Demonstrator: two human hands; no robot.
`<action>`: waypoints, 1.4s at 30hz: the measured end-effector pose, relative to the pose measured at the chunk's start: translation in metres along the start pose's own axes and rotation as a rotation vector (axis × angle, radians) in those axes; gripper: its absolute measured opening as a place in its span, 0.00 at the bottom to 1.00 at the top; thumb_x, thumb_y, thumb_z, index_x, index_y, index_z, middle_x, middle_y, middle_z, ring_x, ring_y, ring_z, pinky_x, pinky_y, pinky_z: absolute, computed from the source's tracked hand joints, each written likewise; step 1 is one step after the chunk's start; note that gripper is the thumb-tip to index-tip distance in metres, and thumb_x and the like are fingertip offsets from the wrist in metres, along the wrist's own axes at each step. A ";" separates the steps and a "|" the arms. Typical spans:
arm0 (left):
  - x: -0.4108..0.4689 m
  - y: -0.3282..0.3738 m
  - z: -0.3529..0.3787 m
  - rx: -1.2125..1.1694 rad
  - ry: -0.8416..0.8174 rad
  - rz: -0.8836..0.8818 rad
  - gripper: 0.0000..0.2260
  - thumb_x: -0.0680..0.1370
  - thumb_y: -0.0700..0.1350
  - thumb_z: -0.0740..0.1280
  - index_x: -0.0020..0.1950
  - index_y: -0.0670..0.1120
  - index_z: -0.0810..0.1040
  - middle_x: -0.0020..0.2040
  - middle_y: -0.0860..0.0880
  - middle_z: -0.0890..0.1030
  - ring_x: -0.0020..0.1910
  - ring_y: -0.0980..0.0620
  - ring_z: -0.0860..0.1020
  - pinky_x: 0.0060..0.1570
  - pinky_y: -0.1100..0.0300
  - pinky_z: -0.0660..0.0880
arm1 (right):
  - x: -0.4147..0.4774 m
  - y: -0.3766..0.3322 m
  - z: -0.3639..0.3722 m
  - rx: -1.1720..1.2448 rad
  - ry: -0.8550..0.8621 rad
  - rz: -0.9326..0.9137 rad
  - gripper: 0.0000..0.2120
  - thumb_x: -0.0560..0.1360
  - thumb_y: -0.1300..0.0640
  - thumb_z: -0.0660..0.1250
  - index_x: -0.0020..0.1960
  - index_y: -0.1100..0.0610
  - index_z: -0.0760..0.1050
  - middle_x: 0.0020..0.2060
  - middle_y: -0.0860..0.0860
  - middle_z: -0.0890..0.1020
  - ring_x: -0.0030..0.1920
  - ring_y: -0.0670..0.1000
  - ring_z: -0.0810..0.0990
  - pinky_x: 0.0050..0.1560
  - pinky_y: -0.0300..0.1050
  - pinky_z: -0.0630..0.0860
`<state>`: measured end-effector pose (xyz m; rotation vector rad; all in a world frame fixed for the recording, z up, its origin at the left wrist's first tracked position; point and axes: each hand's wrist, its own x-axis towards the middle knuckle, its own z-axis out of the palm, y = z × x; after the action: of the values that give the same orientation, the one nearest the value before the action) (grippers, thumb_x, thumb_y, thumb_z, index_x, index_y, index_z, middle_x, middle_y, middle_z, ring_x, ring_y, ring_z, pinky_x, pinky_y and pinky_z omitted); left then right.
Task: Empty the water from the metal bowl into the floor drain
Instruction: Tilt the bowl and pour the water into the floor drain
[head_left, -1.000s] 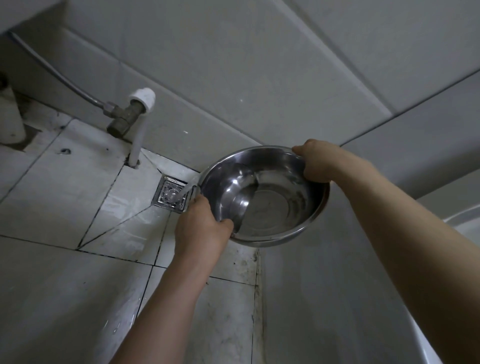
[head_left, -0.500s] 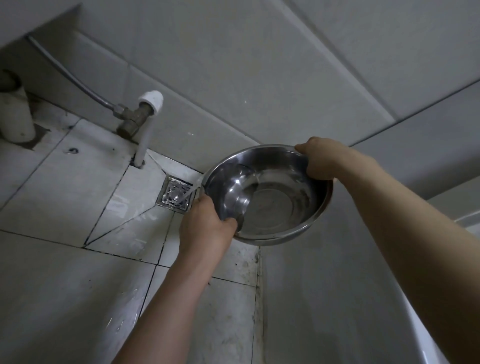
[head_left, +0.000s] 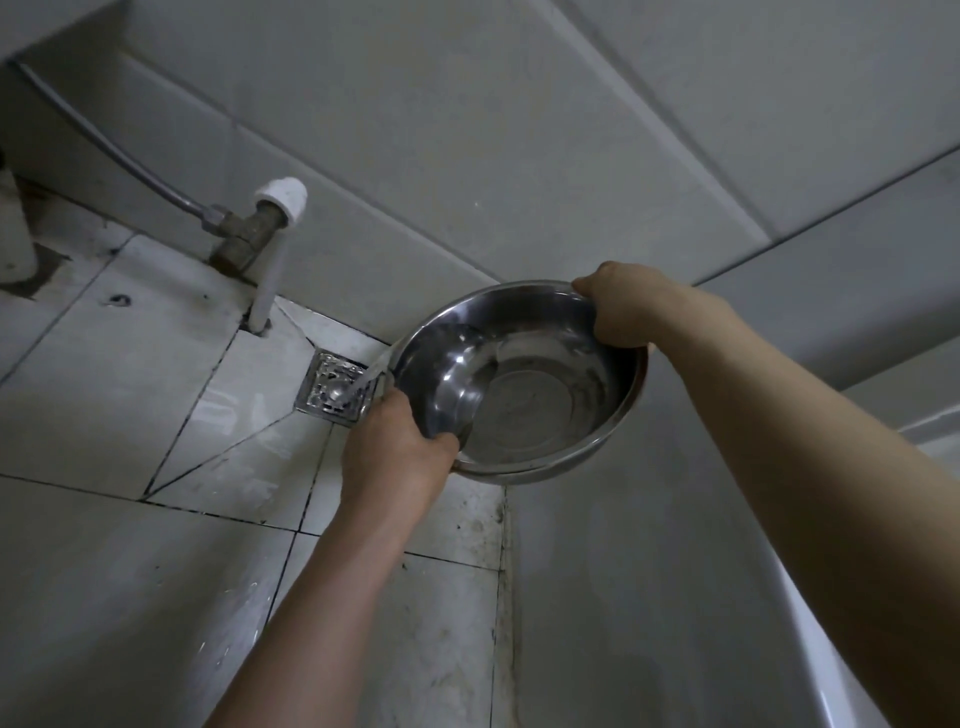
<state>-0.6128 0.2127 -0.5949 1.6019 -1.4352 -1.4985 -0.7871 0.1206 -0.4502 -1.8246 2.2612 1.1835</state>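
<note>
Bowl (head_left: 524, 384) held up off floor (head_left: 104, 597) in both hands, tipped down toward left so low rim sits just above and right of drain (head_left: 335, 387). Left hand (head_left: 397, 452) clamped on near-left rim, thumb hooked inside, fingers under (closed tight on bowl). Right hand (head_left: 621, 306) wrapped over far-right rim, raised higher, also closed on bowl. High right / low left = tilt that sends water to one lip only.

Thin stream (head_left: 366, 376) leaving left lip, landing on drain grate. Small pool left against low wall inside; most of bowl base already bare and shiny. Judged: pour well along, last bit draining.

Drain in floor corner nr wall (head_left: 467, 182), square metal grate, white pipe (head_left: 270, 280) and brass valve (head_left: 244, 234) just far-left of it. Rim kept close to grate prob. to cut splash on tiles (some wet sheen already left of drain). Two-hand hold w/ hands on opposite rims gives steady control of angle.

Next move likely needs steeper tilt, right hand lifting further, lip staying over grate. Risk: stream drifting off grate onto tile if bowl swings right, or wet rim slipping in left grip.
</note>
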 end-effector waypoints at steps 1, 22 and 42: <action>0.000 0.000 0.001 -0.004 -0.004 -0.001 0.15 0.72 0.44 0.70 0.58 0.44 0.78 0.51 0.46 0.83 0.50 0.44 0.81 0.43 0.56 0.75 | 0.000 0.001 0.000 0.001 -0.004 0.005 0.21 0.72 0.58 0.65 0.64 0.58 0.75 0.59 0.60 0.78 0.57 0.61 0.77 0.49 0.49 0.72; 0.001 -0.002 0.008 -0.054 -0.008 0.008 0.14 0.72 0.46 0.71 0.56 0.46 0.80 0.50 0.47 0.84 0.48 0.46 0.81 0.42 0.58 0.74 | -0.003 0.000 -0.008 -0.006 0.009 0.002 0.18 0.73 0.59 0.65 0.62 0.59 0.76 0.57 0.59 0.80 0.56 0.60 0.79 0.53 0.51 0.75; 0.005 -0.002 0.011 -0.110 -0.042 -0.050 0.13 0.73 0.44 0.69 0.56 0.44 0.79 0.48 0.46 0.83 0.46 0.47 0.81 0.33 0.62 0.69 | 0.009 -0.012 -0.027 -0.029 0.036 -0.001 0.17 0.73 0.59 0.65 0.60 0.58 0.78 0.55 0.58 0.80 0.53 0.59 0.80 0.51 0.50 0.77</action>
<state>-0.6232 0.2122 -0.6014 1.5588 -1.3193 -1.6197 -0.7683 0.0980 -0.4412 -1.8726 2.2733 1.1995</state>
